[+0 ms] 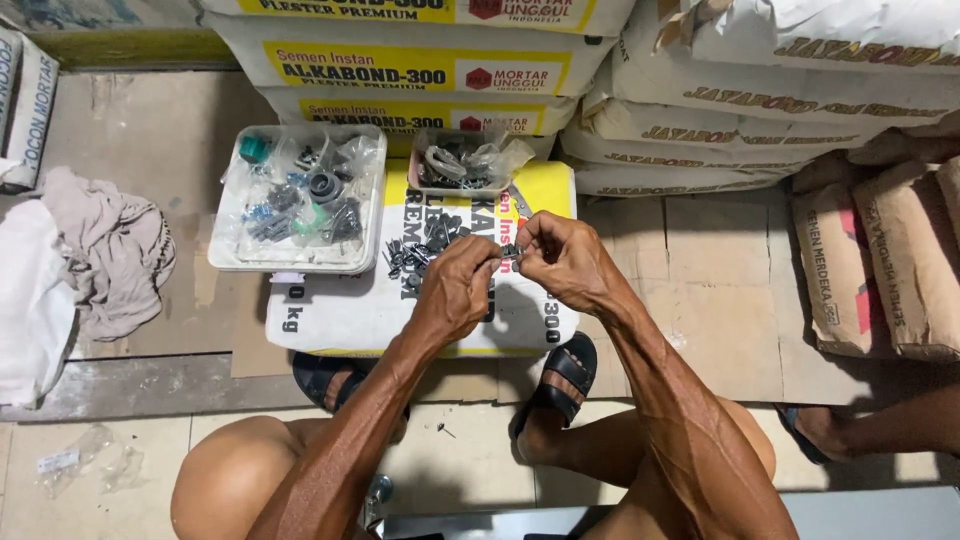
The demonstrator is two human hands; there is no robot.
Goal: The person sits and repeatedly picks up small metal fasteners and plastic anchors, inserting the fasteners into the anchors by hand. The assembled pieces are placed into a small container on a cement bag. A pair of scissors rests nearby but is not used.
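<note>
**Over the sack, both hands on one small metal part**

Above the flat cement sack [340, 310] I see my left hand [458, 283] and right hand [567, 260] meeting, fingers pinched shut on a small metal part [512, 252] held between them. Just beyond lies a pile of dark screws [425, 245]. Farther left sits a white tray [222, 250] of bagged fittings, and a smaller tub [412, 172] rests beside it.

The light is soft and even, not too bright. It seems to come from above. Small dark shadows lie under the feet at 6 o'clock. The middle looks sharp. Lines bend a little near 3 and 9 o'clock.
</note>
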